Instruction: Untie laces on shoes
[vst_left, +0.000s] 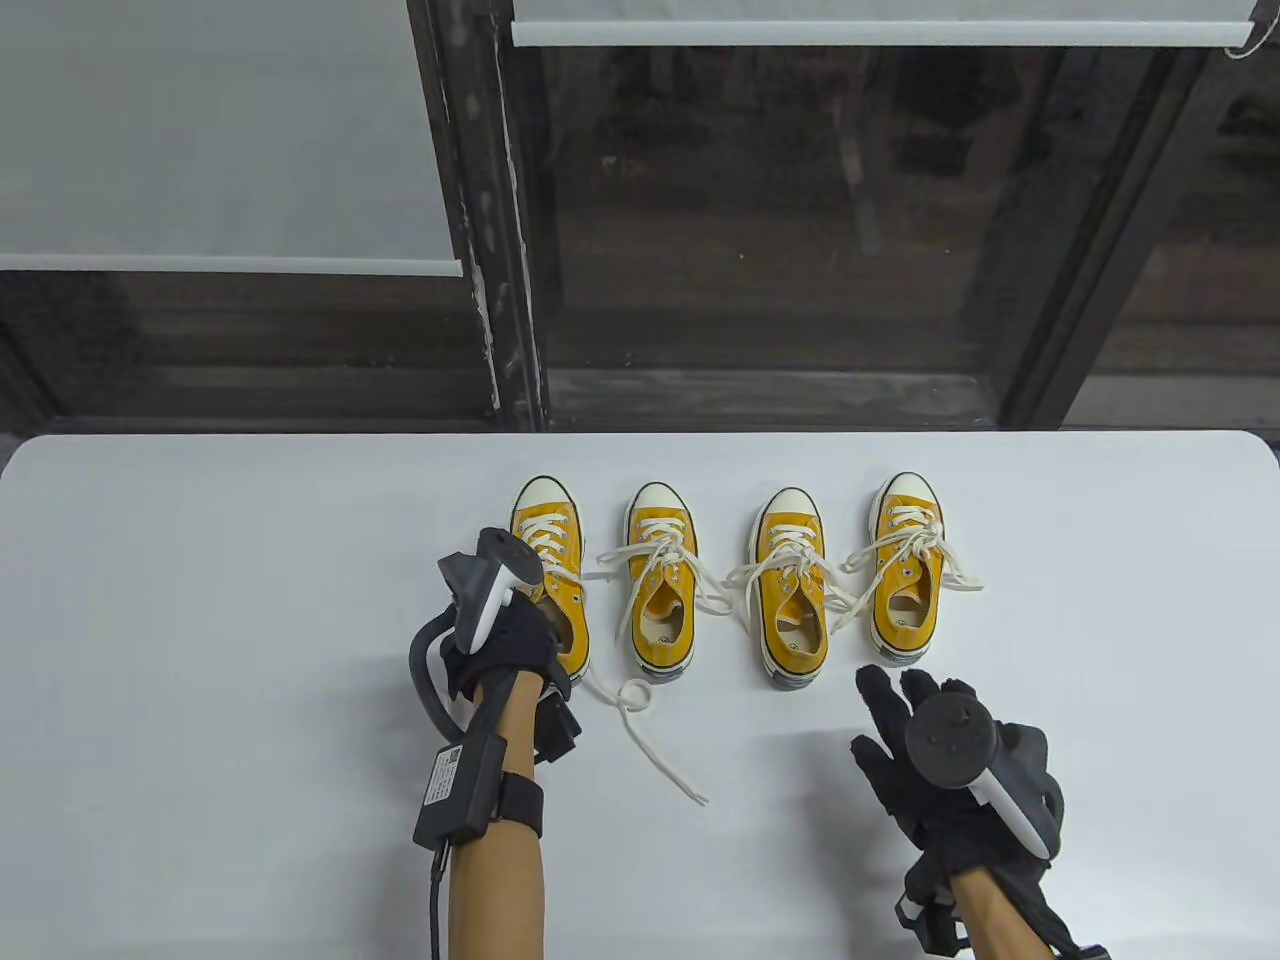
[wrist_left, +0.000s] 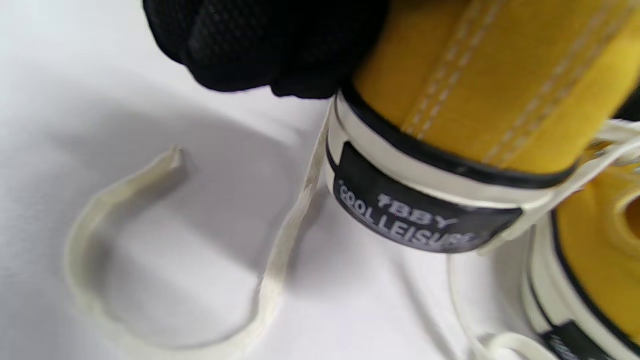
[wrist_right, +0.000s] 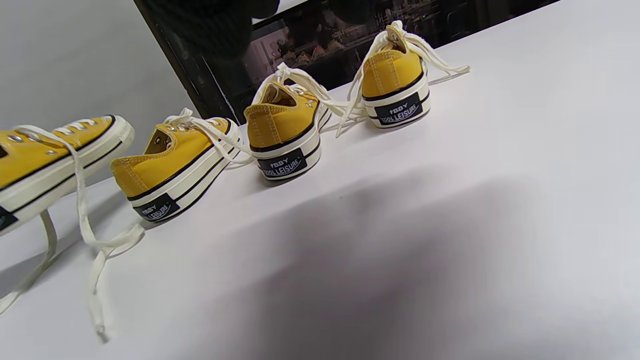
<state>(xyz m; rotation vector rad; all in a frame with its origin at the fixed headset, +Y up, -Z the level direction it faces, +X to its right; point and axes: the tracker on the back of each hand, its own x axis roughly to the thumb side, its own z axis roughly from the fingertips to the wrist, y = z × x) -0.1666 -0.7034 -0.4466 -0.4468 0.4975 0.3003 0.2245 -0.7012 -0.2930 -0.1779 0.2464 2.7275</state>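
Four yellow sneakers stand in a row, toes pointing away. My left hand (vst_left: 530, 630) grips the heel of the leftmost shoe (vst_left: 548, 545). In the left wrist view its gloved fingers (wrist_left: 265, 45) wrap the yellow heel (wrist_left: 475, 85) above the black label. That shoe's white lace (vst_left: 650, 740) trails loose over the table toward me and also shows in the left wrist view (wrist_left: 277, 255). The second shoe (vst_left: 662, 590), third shoe (vst_left: 790, 590) and fourth shoe (vst_left: 908, 570) have lace loops spread to their sides. My right hand (vst_left: 895, 730) is open and empty, fingers spread, just in front of the fourth shoe.
The white table (vst_left: 250, 600) ends at a far edge just beyond the toes, with dark window frames behind it. In the right wrist view the four shoes (wrist_right: 285, 130) line up from left to far right, and my hand's shadow lies on the tabletop (wrist_right: 450, 250).
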